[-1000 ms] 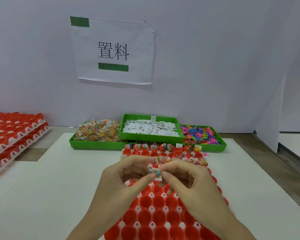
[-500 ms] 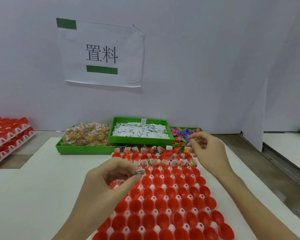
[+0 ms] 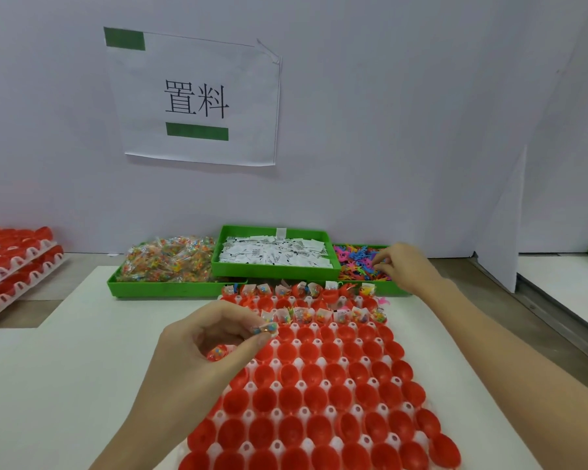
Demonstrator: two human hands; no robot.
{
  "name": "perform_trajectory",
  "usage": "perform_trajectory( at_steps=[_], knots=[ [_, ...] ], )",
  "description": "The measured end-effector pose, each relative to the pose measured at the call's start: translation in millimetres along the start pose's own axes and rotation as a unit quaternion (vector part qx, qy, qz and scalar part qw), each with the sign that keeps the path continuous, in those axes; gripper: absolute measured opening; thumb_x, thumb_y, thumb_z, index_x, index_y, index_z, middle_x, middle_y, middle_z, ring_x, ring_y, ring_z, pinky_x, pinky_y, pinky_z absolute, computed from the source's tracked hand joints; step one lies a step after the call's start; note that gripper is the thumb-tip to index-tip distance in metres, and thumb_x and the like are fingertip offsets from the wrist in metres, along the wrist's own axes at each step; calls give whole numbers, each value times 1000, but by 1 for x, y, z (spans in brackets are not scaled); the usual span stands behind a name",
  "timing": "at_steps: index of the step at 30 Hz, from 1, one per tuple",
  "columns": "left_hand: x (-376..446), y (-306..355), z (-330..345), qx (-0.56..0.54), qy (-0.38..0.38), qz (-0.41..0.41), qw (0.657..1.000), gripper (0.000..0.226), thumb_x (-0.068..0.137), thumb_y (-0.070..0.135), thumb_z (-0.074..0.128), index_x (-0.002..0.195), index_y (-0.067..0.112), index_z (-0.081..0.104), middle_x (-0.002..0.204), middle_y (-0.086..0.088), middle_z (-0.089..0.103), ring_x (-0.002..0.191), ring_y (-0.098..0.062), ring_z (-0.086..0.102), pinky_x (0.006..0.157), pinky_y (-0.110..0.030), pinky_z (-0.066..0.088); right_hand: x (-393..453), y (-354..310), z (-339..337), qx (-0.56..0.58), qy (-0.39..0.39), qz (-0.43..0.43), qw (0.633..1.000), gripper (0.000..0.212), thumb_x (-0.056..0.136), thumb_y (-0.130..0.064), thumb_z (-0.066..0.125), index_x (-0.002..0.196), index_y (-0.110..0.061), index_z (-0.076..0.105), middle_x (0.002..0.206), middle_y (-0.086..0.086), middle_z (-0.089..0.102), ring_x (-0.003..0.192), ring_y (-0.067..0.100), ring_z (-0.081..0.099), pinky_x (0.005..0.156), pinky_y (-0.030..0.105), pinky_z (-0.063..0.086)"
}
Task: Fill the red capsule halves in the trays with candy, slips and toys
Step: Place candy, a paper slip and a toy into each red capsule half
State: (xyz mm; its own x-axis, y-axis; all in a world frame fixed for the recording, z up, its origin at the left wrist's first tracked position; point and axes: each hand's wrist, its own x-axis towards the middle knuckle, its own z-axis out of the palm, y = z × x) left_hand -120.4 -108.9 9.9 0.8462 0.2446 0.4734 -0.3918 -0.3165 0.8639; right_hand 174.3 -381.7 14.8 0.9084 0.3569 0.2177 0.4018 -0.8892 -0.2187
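Three green plastic bins at 12 o'clock: crinkly candy packets (image 3: 168,261), white paper slips (image 3: 274,254), spiky coloured toys (image 3: 357,262). White tray (image 3: 296,362) of glossy red capsule halves (image 3: 314,400) at 6, only the two far rows filled. Left hand (image 3: 197,354) pinches one candy packet (image 3: 265,329) between thumb and forefinger, more packets cupped in palm. Right hand (image 3: 403,266) at 1 o'clock, fingers curled narrow on toys; whether it holds one, cannot tell. Two stacked red trays (image 3: 12,262) at 9.

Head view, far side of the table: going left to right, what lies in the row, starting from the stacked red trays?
Stacked red trays → candy bin → slip bin → toy bin, with the right hand reaching into it.
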Motion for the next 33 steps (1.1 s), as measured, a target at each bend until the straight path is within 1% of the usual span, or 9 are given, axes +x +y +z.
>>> perform_trajectory(
  at_steps=[8, 13, 17, 19, 21, 25, 29, 31, 33],
  knots=[
    [1, -1, 0, 6, -6, 2, 1000, 17, 74, 25, 82, 90, 27, 78, 86, -2, 78, 77, -17, 74, 73, -22, 59, 12, -10, 13, -62, 5, 34, 997, 17, 90, -21, 77, 104, -12, 77, 115, 10, 72, 104, 26, 67, 91, 43, 56],
    [1, -1, 1, 14, -6, -2, 1000, 16, 74, 23, 83, 89, 27, 78, 86, -1, 77, 77, -17, 74, 73, -21, 59, 12, -14, 24, -78, 30, 45, 995, 12, 94, -14, 70, 98, -4, 75, 102, 13, 73, 92, 27, 69, 85, 44, 58],
    [1, -3, 0, 18, 2, -9, 1000, 17, 76, 19, 84, 91, 26, 78, 86, -3, 78, 78, -18, 75, 74, -21, 58, 6, -10, 25, 19, 112, 61, 992, 12, 94, -8, 68, 98, -2, 77, 97, 13, 75, 85, 23, 68, 81, 38, 58],
    [1, -4, -1, 14, 9, -18, 1000, 19, 76, 18, 84, 92, 27, 79, 87, -2, 79, 80, -19, 75, 75, -22, 59, -2, -15, 19, 93, 172, 65, 979, 12, 95, -7, 67, 101, -2, 77, 98, 12, 76, 83, 18, 66, 80, 33, 55],
    [1, -5, -1, 13, 17, -30, 999, 19, 74, 21, 85, 91, 29, 79, 85, -1, 79, 78, -16, 76, 74, -22, 60, -17, -27, 11, 176, 192, 66, 963, 12, 94, -11, 69, 103, -6, 77, 96, 7, 76, 82, 15, 66, 80, 29, 56],
    [2, -6, -1, 7, 16, -56, 998, 20, 70, 27, 86, 89, 30, 80, 83, -1, 78, 76, -15, 76, 74, -22, 60, -70, -68, -6, 340, 171, 43, 924, 6, 88, -18, 78, 94, -20, 80, 84, -9, 76, 81, 6, 72, 77, 22, 58],
    [1, -8, 0, -7, -6, -63, 998, 24, 68, 26, 88, 90, 28, 79, 85, -3, 78, 79, -17, 76, 75, -23, 61, -126, -115, -21, 476, 61, -19, 877, 9, 86, -16, 80, 93, -22, 79, 83, -4, 79, 77, 13, 77, 76, 27, 63],
    [2, -8, 0, -4, -21, -61, 998, 24, 69, 25, 89, 92, 25, 79, 86, -4, 78, 80, -18, 76, 76, -23, 61, -145, -136, -24, 502, -9, -51, 863, 8, 86, -15, 81, 92, -20, 79, 83, 0, 79, 77, 18, 78, 75, 30, 63],
    [2, -6, 0, -10, -41, -54, 998, 23, 71, 23, 90, 92, 23, 79, 87, -4, 78, 82, -21, 76, 76, -24, 61, -160, -150, -21, 495, -42, -77, 864, 7, 86, -16, 81, 91, -22, 80, 82, -1, 79, 76, 17, 77, 75, 29, 63]
  ],
)
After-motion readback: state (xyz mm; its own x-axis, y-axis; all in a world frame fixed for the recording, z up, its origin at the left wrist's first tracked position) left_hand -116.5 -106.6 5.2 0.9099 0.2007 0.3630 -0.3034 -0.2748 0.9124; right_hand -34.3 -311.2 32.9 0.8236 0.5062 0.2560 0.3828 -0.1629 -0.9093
